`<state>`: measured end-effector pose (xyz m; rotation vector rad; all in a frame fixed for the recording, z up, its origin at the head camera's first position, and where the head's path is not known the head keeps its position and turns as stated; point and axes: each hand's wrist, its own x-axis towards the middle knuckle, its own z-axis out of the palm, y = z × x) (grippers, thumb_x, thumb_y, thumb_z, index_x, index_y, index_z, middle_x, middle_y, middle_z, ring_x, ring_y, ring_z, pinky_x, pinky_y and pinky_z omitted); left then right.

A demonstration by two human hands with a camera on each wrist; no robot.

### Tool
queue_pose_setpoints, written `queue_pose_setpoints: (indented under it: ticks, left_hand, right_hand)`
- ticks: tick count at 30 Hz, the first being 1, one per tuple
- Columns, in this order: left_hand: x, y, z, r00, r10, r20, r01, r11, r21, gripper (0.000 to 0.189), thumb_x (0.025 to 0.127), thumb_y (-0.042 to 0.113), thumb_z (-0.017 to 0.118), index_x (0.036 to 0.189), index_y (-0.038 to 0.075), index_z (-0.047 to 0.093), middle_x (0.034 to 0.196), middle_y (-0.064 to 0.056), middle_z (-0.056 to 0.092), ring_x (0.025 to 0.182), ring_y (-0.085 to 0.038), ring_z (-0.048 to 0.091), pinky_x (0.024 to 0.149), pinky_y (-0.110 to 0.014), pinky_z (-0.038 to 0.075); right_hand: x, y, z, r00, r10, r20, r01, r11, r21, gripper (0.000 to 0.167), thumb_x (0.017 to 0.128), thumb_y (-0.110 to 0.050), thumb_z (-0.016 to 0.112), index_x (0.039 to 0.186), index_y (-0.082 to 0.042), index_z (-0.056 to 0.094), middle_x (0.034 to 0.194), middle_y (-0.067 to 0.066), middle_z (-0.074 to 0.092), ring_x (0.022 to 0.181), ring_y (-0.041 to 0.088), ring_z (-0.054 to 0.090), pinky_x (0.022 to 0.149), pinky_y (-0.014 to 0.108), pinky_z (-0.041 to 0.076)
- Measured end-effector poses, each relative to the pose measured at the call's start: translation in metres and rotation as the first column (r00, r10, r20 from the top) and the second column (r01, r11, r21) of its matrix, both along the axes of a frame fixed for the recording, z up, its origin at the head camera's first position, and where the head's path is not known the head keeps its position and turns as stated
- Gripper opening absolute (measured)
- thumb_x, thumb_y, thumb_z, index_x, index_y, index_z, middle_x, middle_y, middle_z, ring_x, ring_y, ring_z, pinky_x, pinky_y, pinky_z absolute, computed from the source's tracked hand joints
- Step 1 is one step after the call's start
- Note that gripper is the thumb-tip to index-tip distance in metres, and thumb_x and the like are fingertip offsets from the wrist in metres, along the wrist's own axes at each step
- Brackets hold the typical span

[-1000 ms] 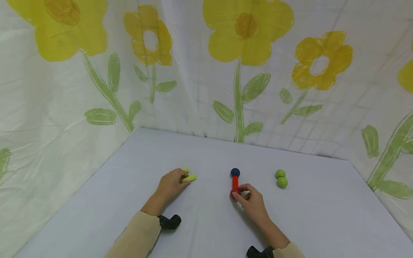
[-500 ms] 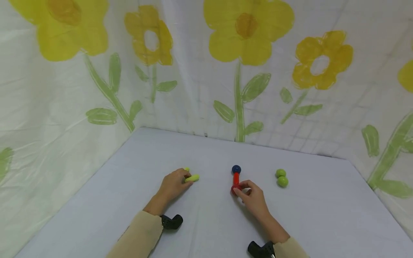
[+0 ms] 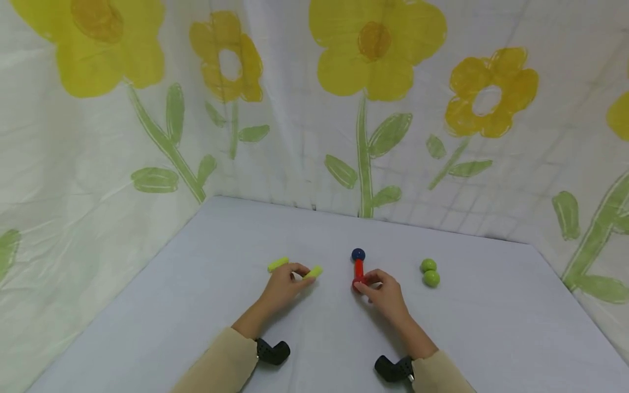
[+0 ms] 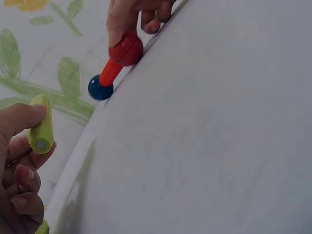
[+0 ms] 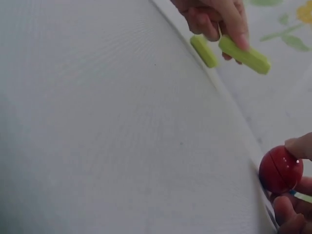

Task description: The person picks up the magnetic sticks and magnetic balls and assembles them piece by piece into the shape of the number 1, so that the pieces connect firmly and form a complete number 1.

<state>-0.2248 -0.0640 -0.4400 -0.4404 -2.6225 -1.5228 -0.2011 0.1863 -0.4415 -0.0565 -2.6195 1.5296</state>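
My left hand (image 3: 284, 286) pinches a yellow-green magnetic rod (image 4: 43, 126) between thumb and fingers; a round metal spot shows in its end in the left wrist view. My right hand (image 3: 387, 297) pinches a red ball (image 5: 281, 169) by its sides. An orange-red rod (image 4: 111, 73) joins that ball to a dark blue ball (image 3: 358, 255) at the far end, the three in one line. In the head view the held yellow-green rod points toward this line, with a gap between them. A second yellow-green rod (image 3: 278, 265) lies on the table just behind my left hand.
Two green balls (image 3: 430, 272) sit side by side on the white table (image 3: 472, 327), right of my right hand. A white curtain (image 3: 290, 136) painted with yellow flowers hangs behind the table's far edge. Each wrist carries a black camera mount (image 3: 273, 352).
My left hand has taken one yellow-green rod off to the right, leaving the other behind. My right hand has slid the joined balls and rod slightly away from me.
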Motion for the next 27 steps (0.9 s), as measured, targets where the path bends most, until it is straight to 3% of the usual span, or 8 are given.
queue_pose_setpoints:
  ticks: [5,12,27]
  left_hand:
    - [0.005,0.017,0.000,0.994,-0.092,0.051,0.091,0.996,0.022,0.020,0.086,0.022,0.075,0.094,0.003,0.073,0.086,-0.001,0.068,0.067,-0.010,0.046,0.058,-0.024,0.039]
    - [0.011,0.026,0.001,0.980,-0.127,0.156,0.123,0.992,0.034,0.023,0.087,0.025,0.074,0.094,0.002,0.073,0.081,0.002,0.066,0.068,-0.011,0.047,0.056,-0.023,0.038]
    - [0.014,0.034,-0.003,0.977,-0.150,0.154,0.151,0.989,0.003,0.026,0.088,0.026,0.073,0.097,0.001,0.073,0.086,0.001,0.067,0.075,-0.012,0.051,0.062,-0.025,0.043]
  right_hand:
    - [-0.004,0.002,-0.001,1.000,-0.001,0.007,0.001,1.000,-0.028,0.022,0.086,-0.013,0.075,0.100,-0.001,0.064,0.094,0.008,0.062,0.066,0.016,0.057,0.056,0.024,0.050]
    - [-0.004,0.003,-0.003,1.000,-0.004,0.021,0.005,0.999,-0.048,0.023,0.086,-0.014,0.075,0.101,-0.001,0.065,0.094,0.007,0.063,0.067,0.016,0.057,0.057,0.024,0.050]
    - [-0.002,0.001,-0.002,1.000,-0.011,0.001,0.011,1.000,-0.029,0.024,0.085,-0.016,0.077,0.100,-0.001,0.065,0.094,0.007,0.063,0.067,0.016,0.057,0.056,0.023,0.049]
